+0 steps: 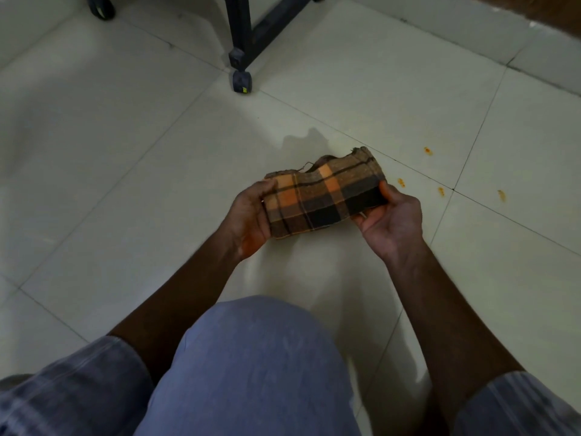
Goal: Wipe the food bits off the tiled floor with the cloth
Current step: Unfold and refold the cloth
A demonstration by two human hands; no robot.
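Note:
A folded checked cloth [323, 196] in orange, brown and black is held above the tiled floor [157, 184] between both hands. My left hand [250, 218] grips its left end and my right hand [393, 223] grips its right end. Several small orange food bits lie on the pale tiles to the right of the cloth: one [401, 182] close to my right hand, one [441, 191] on a grout line, one [502, 195] farther right, and another [427, 150] behind them.
A dark metal frame leg [240, 36] on a caster wheel [242, 80] stands on the floor behind the cloth. A second wheel [101, 6] sits at the far left. My knee in blue trousers [251, 366] fills the bottom middle.

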